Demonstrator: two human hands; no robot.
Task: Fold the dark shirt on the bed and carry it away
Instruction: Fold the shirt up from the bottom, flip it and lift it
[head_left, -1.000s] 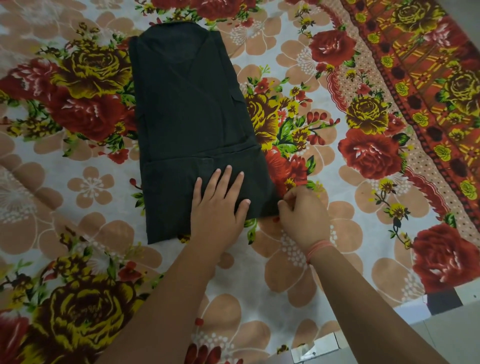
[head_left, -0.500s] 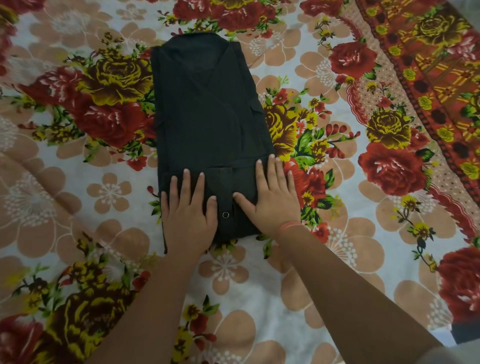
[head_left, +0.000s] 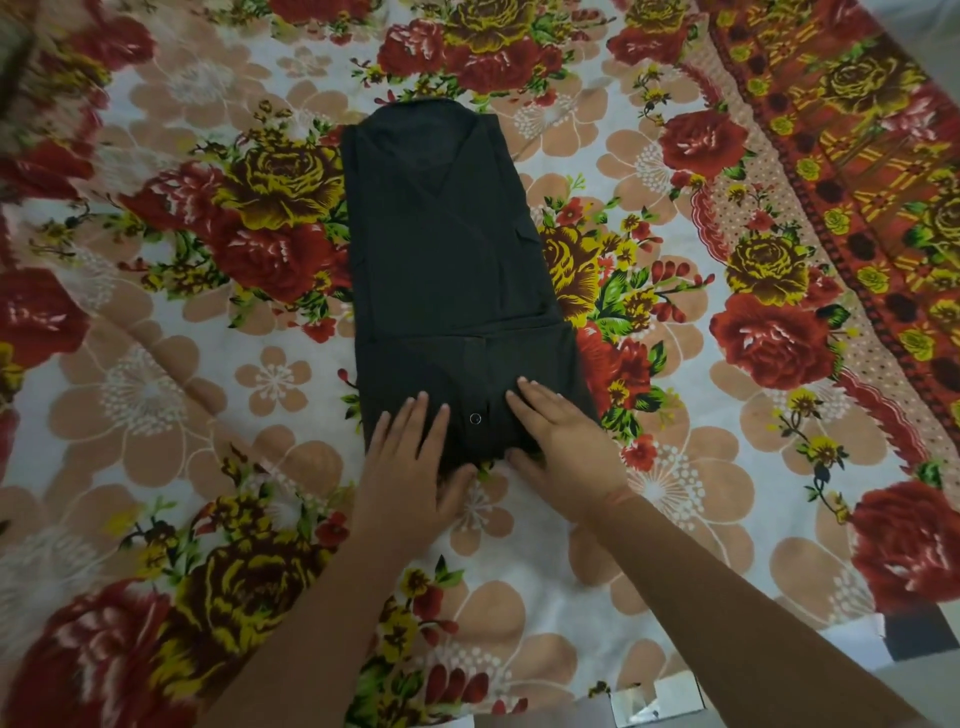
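Dark, matte woven cloth fills the middle of the view: the near-black collared shirt lies on the bed, folded into a long narrow rectangle with its collar at the far end and its hem end turned up toward the person. Half a second ago both palms lay flat and high on that turned-up flap; now they have slid back to its near edge, and the camera has pulled away slightly. The left hand rests with fingers on the cloth and thumb at the fold's lower edge. The right hand lies flat beside it, its thumb tucked along the same edge. Each grip is spread apart and flat, clamped on nothing. Between them sits a small round dark snap button.

That shift suggests the pressing is done and the hands are set to slide under the edge, either for another fold or for the lift.

The thin floral bedsheet, printed with red and yellow roses and peach blossoms on white, shows soft creases. The shirt looks limp, so it would likely sag if raised by one edge.
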